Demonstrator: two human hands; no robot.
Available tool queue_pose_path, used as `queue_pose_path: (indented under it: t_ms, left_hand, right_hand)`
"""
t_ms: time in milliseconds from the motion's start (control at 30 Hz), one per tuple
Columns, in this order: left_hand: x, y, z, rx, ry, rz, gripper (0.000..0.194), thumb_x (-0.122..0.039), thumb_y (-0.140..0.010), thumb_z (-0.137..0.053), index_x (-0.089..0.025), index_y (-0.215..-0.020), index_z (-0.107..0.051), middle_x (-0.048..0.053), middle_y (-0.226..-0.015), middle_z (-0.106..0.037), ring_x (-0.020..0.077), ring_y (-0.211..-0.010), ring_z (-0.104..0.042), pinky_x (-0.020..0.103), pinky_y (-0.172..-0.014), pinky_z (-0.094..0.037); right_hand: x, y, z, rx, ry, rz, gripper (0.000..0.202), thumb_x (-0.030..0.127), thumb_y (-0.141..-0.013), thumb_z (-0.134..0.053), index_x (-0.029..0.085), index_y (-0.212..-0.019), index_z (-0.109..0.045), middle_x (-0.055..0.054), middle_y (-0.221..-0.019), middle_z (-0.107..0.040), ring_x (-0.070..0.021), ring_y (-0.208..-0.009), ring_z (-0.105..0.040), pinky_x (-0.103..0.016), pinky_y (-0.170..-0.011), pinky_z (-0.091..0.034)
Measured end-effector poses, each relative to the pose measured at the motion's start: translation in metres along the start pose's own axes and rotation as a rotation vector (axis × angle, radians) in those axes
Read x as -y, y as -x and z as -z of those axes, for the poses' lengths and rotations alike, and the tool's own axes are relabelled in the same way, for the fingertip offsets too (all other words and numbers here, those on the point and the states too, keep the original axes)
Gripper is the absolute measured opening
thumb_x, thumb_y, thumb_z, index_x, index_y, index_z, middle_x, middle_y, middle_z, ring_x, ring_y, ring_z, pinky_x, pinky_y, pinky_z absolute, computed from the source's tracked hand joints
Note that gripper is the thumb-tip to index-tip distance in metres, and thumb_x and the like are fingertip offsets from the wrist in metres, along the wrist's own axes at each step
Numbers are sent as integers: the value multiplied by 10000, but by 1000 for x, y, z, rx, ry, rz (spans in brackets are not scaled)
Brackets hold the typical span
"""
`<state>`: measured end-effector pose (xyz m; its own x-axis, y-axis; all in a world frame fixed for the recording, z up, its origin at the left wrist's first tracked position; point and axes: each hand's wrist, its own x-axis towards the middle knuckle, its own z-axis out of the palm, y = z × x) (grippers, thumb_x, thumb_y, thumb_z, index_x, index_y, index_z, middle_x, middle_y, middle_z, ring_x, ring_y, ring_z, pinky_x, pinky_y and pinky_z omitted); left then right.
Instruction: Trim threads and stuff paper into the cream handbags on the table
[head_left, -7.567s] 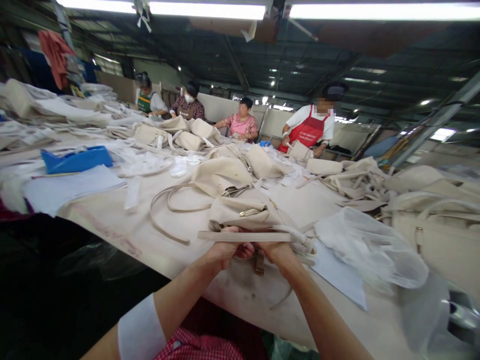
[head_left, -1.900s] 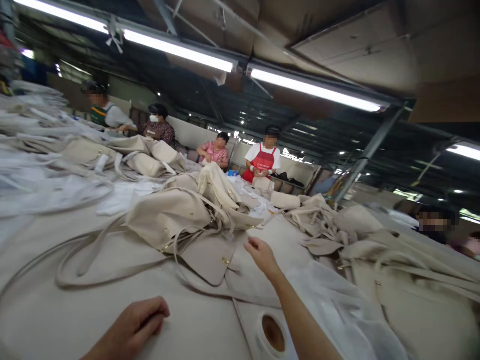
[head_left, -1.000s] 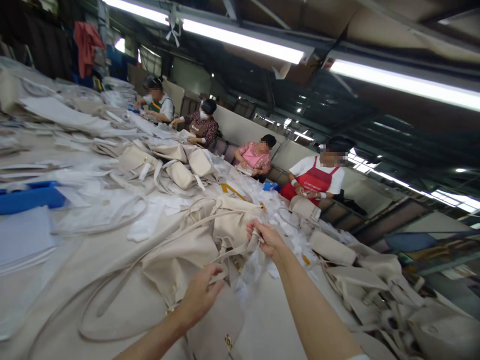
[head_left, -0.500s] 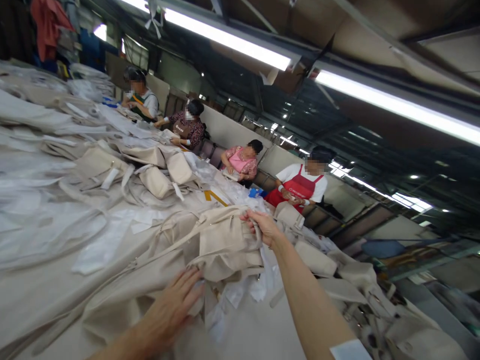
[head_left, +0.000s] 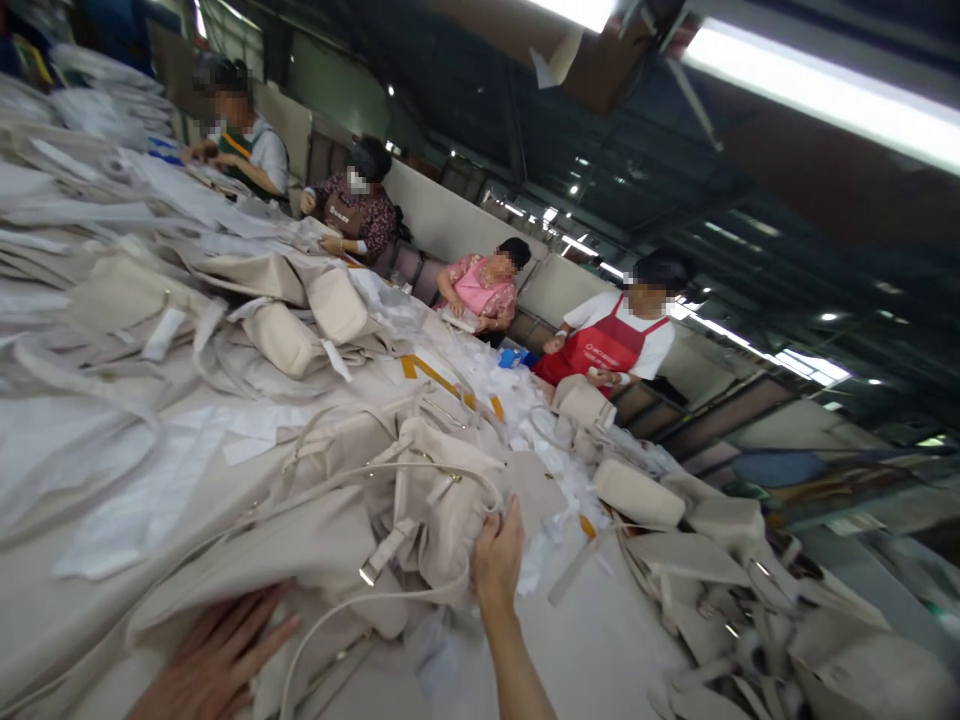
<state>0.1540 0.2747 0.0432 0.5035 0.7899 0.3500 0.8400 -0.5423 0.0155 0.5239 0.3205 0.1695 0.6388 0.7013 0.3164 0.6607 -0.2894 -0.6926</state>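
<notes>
A crumpled beige bag [head_left: 450,500] with thin straps and metal buckles lies in the middle of the table. My right hand [head_left: 499,550] is at its right side, fingers upright against the fabric; whether they pinch it is hidden. At the lower left, my left hand [head_left: 225,650] lies with fingers spread, partly beneath the edge of a beige fabric piece [head_left: 255,560]. A strap curves down between both hands.
Piles of beige bags [head_left: 277,335] spread over the left, with another heap [head_left: 720,580] at the right. White paper scraps [head_left: 172,490] and orange strips [head_left: 435,378] lie about. Several people, one in a red apron [head_left: 611,345], sit across the table.
My right hand has moved down from the bag's top to its right side. My left hand has shifted down and left. The bag's flap has turned, showing buckles and straps.
</notes>
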Motion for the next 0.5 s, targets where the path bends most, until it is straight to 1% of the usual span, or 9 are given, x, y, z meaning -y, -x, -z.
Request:
queue_pose_path:
  t_ms: [33, 100, 167, 267, 300, 333, 400, 433, 500]
  left_hand:
    - [-4, -20, -7, -24, 13, 5, 581, -466, -795, -689, -501, -1352, -528, -12, -1498, -494, 306, -1362, -481, 480, -1184, -229]
    - [-14, -60, -17, -69, 16, 21, 547, -437, -821, -675, -464, -1353, -552, 24, -1506, -486, 331, -1374, -462, 531, -1181, -207]
    - [-22, -101, -21, -54, 5, 39, 506, -395, -859, -644, -427, -1358, -567, 58, -1523, -463, 350, -1400, -423, 579, -1174, -190]
    - [-26, -164, -15, 14, -9, 74, 459, -269, -909, -594, -348, -1361, -587, 110, -1531, -444, 359, -1413, -402, 633, -1165, -144]
    - [-25, -185, -11, 22, -7, 69, 445, -228, -929, -563, -307, -1366, -587, 129, -1527, -445, 360, -1410, -404, 646, -1159, -125]
    - [-22, -205, -5, 33, -3, 48, 430, -195, -970, -492, -263, -1388, -564, 144, -1535, -426, 350, -1420, -386, 651, -1154, -107]
    - [-16, -239, 5, 62, -9, 46, 452, -67, -998, -334, -158, -1381, -555, 173, -1504, -454, 342, -1389, -419, 683, -1116, -110]
    - [-13, -251, 10, 76, -14, 53, 461, -21, -989, -300, -104, -1369, -548, 179, -1483, -471, 339, -1370, -434, 689, -1099, -123]
    - [-9, -265, 17, 106, -26, 25, 438, -4, -961, -347, -32, -1365, -513, 185, -1458, -491, 329, -1364, -428, 662, -1083, -202]
  right_hand:
    - [-2, -4, -7, 2, -5, -4, 638, 455, -970, -242, 114, -1495, -368, -205, -1460, -488, -346, -1392, -410, -481, -1106, -351]
    - [1, -24, -19, 4, -24, -17, 611, 433, -986, -255, 86, -1470, -393, -220, -1434, -515, -333, -1361, -451, -459, -1107, -358]
    - [10, -53, -29, 11, -55, -29, 570, 422, -1008, -289, 75, -1443, -414, -227, -1425, -517, -327, -1341, -471, -489, -1109, -359]
    - [30, -100, -38, 40, -118, -22, 496, 449, -1002, -442, 159, -1403, -463, -156, -1426, -519, -296, -1290, -516, -541, -1079, -399]
    - [36, -113, -39, 54, -138, -12, 486, 458, -986, -492, 186, -1388, -482, -133, -1431, -515, -289, -1278, -524, -549, -1070, -411]
    - [42, -121, -38, 71, -157, 3, 487, 461, -974, -525, 195, -1381, -492, -123, -1437, -510, -291, -1274, -528, -554, -1064, -420]
    - [50, -124, -33, 100, -183, 35, 492, 447, -975, -531, 191, -1393, -484, -130, -1465, -489, -295, -1296, -515, -558, -1071, -416]
    - [51, -117, -28, 114, -189, 56, 495, 430, -986, -514, 182, -1412, -466, -135, -1492, -468, -293, -1327, -493, -551, -1085, -405]
    - [44, -88, -14, 143, -187, 96, 495, 358, -1018, -447, 138, -1459, -406, -151, -1541, -421, -255, -1394, -429, -499, -1113, -384]
